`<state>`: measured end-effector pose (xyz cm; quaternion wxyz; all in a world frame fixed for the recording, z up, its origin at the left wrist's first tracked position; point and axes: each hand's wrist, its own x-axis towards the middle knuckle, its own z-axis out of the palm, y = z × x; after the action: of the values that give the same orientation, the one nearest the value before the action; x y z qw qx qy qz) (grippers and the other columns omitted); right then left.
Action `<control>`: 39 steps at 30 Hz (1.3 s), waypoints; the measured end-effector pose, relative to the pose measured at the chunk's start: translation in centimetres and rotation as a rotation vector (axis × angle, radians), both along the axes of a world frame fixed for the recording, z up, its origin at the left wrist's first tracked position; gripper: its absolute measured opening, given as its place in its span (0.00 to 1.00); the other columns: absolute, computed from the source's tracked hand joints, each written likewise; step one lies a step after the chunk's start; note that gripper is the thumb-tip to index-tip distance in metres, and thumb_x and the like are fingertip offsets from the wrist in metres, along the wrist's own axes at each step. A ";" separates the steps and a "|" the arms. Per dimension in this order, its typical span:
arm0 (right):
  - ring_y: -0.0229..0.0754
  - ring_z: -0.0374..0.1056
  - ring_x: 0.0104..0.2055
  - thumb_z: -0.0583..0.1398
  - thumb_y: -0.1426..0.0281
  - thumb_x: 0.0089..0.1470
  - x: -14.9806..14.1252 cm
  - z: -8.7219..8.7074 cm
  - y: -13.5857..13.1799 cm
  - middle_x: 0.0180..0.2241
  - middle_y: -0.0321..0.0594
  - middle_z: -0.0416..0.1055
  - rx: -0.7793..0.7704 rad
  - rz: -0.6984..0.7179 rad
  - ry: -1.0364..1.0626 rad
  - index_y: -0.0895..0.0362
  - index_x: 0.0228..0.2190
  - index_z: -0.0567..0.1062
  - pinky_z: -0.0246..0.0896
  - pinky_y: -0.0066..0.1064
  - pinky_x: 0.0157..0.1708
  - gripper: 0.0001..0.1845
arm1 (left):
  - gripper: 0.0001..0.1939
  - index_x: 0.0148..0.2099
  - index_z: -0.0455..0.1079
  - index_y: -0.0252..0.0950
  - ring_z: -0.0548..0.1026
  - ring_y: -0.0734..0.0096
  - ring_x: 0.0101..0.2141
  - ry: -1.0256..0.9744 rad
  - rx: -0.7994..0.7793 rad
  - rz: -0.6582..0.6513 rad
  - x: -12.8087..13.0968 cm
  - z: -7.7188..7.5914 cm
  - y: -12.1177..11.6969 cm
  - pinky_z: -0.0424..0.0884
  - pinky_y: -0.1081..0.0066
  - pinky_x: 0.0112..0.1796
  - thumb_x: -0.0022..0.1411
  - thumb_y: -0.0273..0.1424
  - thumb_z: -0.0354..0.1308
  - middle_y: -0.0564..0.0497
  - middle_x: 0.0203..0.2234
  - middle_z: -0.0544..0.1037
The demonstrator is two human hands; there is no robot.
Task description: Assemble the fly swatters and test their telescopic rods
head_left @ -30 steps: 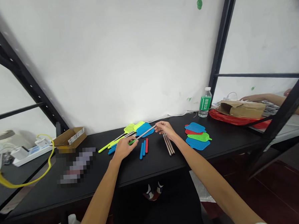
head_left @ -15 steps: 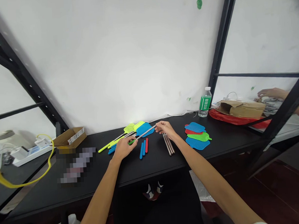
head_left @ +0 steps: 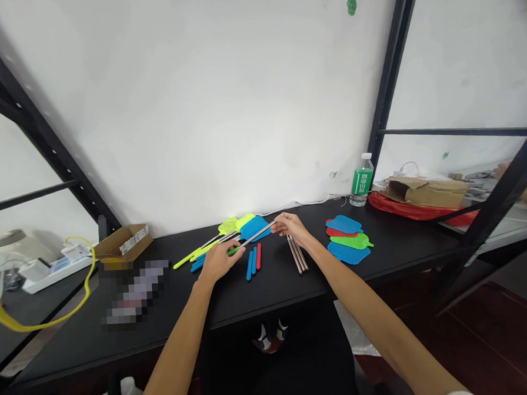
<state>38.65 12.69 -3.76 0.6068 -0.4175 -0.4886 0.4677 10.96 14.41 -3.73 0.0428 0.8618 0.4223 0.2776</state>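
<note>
Green-handled metal rod point(head_left: 257, 234) sat mid-table, slanted 8-to-2 o'clock above the black table point(head_left: 273, 297): left hand point(head_left: 220, 260) clamped on the green handle point(head_left: 233, 251) at 8, right hand point(head_left: 290, 227) pinching near the 2 end. Probably light, stiff, slick on bare metal; handle looked the surer hold. Loose blue and red handles point(head_left: 253, 261) lay at 6, spare rods point(head_left: 299, 258) at 4, swatter heads point(head_left: 349, 241) at 3.

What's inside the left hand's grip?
A green handle: part shows, with a metal rod running from it to the right hand. The left hand covers the rest, so its other end can't be seen.
</note>
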 end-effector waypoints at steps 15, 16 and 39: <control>0.41 0.76 0.30 0.63 0.59 0.49 0.1 -0.2 0.3 0.29 0.41 0.79 0.029 -0.030 -0.001 0.56 0.29 0.71 0.62 0.23 0.22 0.13 | 0.20 0.42 0.76 0.40 0.74 0.65 0.29 -0.079 -0.009 0.005 -0.1 -0.4 0.5 0.65 0.69 0.32 0.61 0.49 0.53 0.50 0.30 0.80; 0.41 0.76 0.30 0.63 0.59 0.49 0.1 -0.2 0.3 0.29 0.42 0.79 0.030 -0.027 -0.003 0.56 0.29 0.71 0.62 0.23 0.22 0.13 | 0.21 0.42 0.76 0.40 0.74 0.65 0.29 -0.079 -0.009 0.005 -0.2 -0.4 0.5 0.65 0.69 0.32 0.61 0.49 0.53 0.50 0.30 0.80; 0.36 0.71 0.27 0.65 0.56 0.49 -0.1 -1.1 0.9 0.31 0.42 0.77 0.109 0.076 -0.218 0.58 0.31 0.77 0.59 0.22 0.21 0.17 | 0.20 0.43 0.76 0.39 0.75 0.64 0.33 -0.090 0.011 -0.005 -0.1 -0.6 0.7 0.67 0.69 0.34 0.62 0.48 0.53 0.49 0.34 0.81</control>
<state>38.58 13.56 -4.84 0.5537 -0.4137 -0.5917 0.4149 10.83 15.12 -4.35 0.0579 0.8498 0.4162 0.3181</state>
